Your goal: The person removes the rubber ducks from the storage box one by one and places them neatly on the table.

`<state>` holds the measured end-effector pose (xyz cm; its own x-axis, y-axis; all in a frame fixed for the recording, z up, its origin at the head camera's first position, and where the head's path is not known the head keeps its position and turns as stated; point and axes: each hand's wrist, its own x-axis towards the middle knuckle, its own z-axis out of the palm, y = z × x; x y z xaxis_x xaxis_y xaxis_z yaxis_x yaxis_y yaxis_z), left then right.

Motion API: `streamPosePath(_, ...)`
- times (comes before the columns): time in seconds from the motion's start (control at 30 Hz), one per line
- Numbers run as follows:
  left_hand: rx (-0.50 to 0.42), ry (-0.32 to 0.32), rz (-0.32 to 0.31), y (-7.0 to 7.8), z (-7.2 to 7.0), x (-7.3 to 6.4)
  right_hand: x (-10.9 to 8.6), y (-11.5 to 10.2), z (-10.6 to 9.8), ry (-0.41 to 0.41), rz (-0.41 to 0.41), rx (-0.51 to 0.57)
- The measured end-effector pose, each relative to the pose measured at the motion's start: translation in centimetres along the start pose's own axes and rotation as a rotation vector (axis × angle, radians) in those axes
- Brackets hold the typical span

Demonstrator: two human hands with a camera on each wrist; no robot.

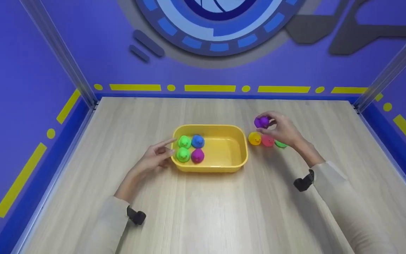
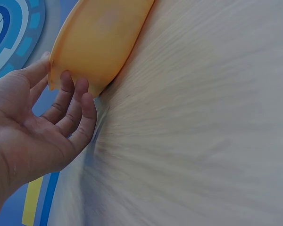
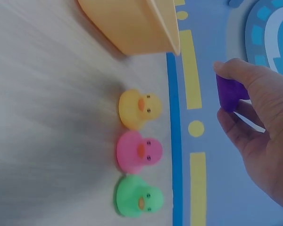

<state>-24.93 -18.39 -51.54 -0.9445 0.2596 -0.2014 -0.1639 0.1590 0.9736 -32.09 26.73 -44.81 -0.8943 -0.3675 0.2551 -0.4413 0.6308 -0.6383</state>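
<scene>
In the head view my left hand (image 1: 153,156) is at the left end of a yellow plastic tub (image 1: 224,168). Its fingers are loosely bent and touch the rim and outer wall, as the left wrist view also shows. Two green ducks (image 1: 184,142), a blue duck (image 1: 197,141) and a magenta duck (image 1: 197,155) stand inside, at the tub's left. To the right, my right hand (image 1: 282,130) pinches a purple rubber duck (image 1: 262,122) between thumb and fingers, raised above the table. Below it, a yellow duck (image 3: 137,108), pink duck (image 3: 137,150) and green duck (image 3: 137,195) stand in a row.
The pale wooden table (image 1: 210,211) carries the tub and the duck row, which begins just beyond the tub's right end. Blue printed panels (image 1: 210,76) with yellow dashes rise behind the table and on both sides. Metal posts (image 1: 62,53) stand at the back corners.
</scene>
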Motion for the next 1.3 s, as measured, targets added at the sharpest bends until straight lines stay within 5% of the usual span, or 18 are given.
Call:
streamPosePath(0.3,0.016,-0.008,0.013,0.1,0.0,0.0,-1.2,1.6,-1.7,0.026,-0.017,0.005)
streamPosePath(0.53,-0.086,-0.003,-0.010,-0.1,0.2,0.1,-2.6,3.2,-2.2,0.069,-0.031,-0.011)
streamPosePath(1.07,-0.009,0.005,-0.006,0.0,0.1,0.1,-5.1,6.0,-3.8,0.090,0.056,-0.094)
streamPosePath(1.3,0.005,0.000,-0.002,-0.1,-0.1,0.0,-5.8,7.2,-4.1,0.106,0.104,-0.047)
